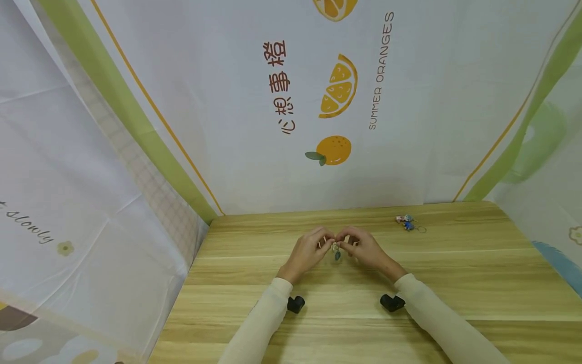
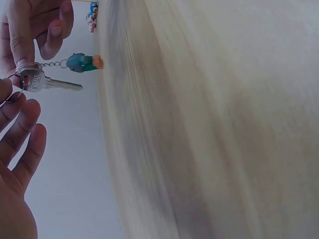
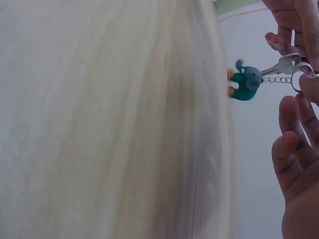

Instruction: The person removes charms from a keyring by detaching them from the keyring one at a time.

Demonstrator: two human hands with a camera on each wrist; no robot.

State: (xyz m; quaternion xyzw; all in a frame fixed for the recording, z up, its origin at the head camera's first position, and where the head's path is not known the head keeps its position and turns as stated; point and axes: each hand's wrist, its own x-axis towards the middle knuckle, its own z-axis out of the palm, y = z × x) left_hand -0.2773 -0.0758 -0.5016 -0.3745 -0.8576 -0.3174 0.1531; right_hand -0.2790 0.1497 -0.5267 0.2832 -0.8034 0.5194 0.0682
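Both hands meet over the table, fingertips close together around a metal key ring (image 3: 292,79). My left hand (image 1: 310,252) pinches the ring area between thumb and forefinger. From the other side, my right hand (image 1: 365,248) pinches the same ring, its thumb overlapping the hoop in the right wrist view. A silver key (image 2: 36,81) is on the ring and points away from the fingers. By a short chain hangs a small figure charm (image 3: 247,82) with a grey head, green body and orange feet. Fingertips partly hide the ring.
Other small figure keychains (image 1: 407,226), blue and pinkish, lie at the back right of the wooden table (image 1: 345,328). Black wrist-camera pieces (image 1: 392,303) show beside the sleeves. A white cloth (image 1: 245,167) printed with oranges hangs behind the table.
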